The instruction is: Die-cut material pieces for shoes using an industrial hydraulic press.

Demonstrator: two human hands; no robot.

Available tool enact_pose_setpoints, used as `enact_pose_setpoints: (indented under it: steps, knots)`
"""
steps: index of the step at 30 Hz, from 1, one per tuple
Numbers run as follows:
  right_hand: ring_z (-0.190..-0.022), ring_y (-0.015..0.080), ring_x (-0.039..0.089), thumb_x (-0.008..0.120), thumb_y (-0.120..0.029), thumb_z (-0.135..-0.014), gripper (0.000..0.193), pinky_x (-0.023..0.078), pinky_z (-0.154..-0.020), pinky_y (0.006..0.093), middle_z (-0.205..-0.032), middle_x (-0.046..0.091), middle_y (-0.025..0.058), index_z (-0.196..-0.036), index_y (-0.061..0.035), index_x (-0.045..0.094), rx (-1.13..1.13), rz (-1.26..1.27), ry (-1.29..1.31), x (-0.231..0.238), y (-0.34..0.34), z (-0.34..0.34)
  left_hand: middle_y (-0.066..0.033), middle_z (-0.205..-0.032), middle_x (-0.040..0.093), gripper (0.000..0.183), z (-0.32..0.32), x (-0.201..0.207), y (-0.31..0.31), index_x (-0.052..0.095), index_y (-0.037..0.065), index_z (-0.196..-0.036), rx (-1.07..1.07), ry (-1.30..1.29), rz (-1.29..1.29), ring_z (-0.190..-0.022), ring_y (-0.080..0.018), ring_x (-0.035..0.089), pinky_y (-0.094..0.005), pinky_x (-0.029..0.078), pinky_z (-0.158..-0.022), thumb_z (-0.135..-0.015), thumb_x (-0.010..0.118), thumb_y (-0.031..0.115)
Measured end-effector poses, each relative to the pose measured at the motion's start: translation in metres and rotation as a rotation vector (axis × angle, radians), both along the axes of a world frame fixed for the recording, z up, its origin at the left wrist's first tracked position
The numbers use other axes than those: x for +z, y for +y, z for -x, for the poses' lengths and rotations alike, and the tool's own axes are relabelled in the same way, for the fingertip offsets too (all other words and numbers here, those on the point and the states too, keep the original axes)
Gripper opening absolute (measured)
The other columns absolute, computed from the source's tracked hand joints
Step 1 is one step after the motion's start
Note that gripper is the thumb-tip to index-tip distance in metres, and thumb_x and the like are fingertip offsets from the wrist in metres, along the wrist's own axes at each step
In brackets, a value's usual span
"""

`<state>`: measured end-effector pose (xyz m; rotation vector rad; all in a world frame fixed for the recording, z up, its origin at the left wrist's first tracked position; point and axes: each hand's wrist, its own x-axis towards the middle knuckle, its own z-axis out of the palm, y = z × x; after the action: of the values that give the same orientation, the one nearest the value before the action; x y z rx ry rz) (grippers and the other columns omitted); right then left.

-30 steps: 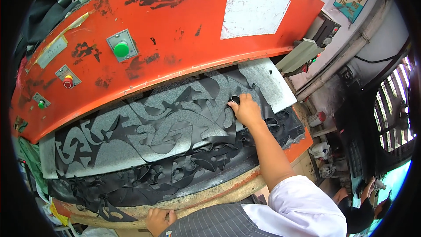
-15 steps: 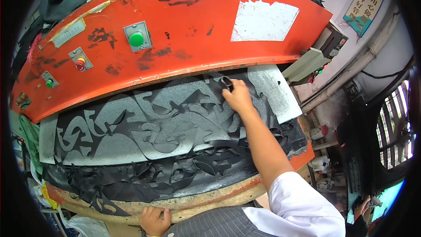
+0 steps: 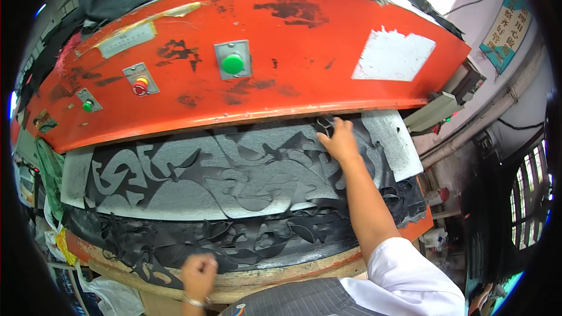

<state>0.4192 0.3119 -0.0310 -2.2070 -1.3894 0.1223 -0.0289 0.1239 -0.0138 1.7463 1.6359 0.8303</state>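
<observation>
My right hand (image 3: 343,140) reaches to the far side of the grey cutting board (image 3: 246,210). Thumb and fingers close around a small, curved metal cutting die (image 3: 324,125), just under the edge of the orange press. Black sheet material (image 3: 175,172), cut into curving shapes and strips, lies over the board. Loosely curled, my left hand (image 3: 199,275) is over the near wooden edge, beside black offcuts (image 3: 152,257); I see nothing in it.
The orange press head (image 3: 304,47) spans the far side, with a big green button (image 3: 232,64) and a red stop button (image 3: 140,86). Tangled black scraps (image 3: 263,237) line the near edge. A grey control box (image 3: 434,111) stands at the right.
The view has shifted, so the press appears lower and further right. My left hand has lifted off the wooden edge. My right hand stays at the die.
</observation>
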Motion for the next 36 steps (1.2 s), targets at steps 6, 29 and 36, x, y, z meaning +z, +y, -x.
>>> enact_pose_setpoints:
  steps: [6,29,36]
  knots:
    - [-0.089,0.0339,0.061,0.073,-0.045,-0.079,0.060,0.049,-0.074,0.0438,-0.095,0.061,0.0160,-0.116,-0.0021,0.051,0.321,-0.326,0.191,0.121,0.016,0.120,-0.0225,-0.144,0.039,0.060,0.133,0.038,0.209,0.036,-0.004,-0.142,0.408,-0.294,-0.291,-0.130,-0.0273,0.044,-0.0331,0.041,-0.100,-0.091,0.061,0.016]
    - [-0.062,0.0118,0.047,0.062,-0.034,-0.092,0.037,0.043,-0.060,0.0292,-0.066,0.055,0.0058,-0.082,0.0015,0.059,0.034,-0.306,0.245,0.096,-0.011,0.073,-0.0023,-0.074,0.063,0.020,0.052,0.048,-0.038,0.073,0.014,-0.083,-0.386,0.198,-0.045,-0.074,-0.0220,0.063,-0.0346,0.052,-0.065,-0.084,0.064,0.032]
    - [-0.106,0.0425,0.057,0.055,-0.046,-0.091,0.054,0.044,-0.092,0.0479,-0.110,0.060,0.0300,-0.108,0.0044,0.062,-0.156,0.005,-0.134,0.031,-0.014,0.016,0.0026,-0.068,0.059,0.016,0.038,0.048,-0.054,0.072,0.016,-0.073,-0.264,0.347,-0.140,-0.069,-0.0183,0.058,-0.0319,0.049,-0.058,-0.079,0.065,0.029]
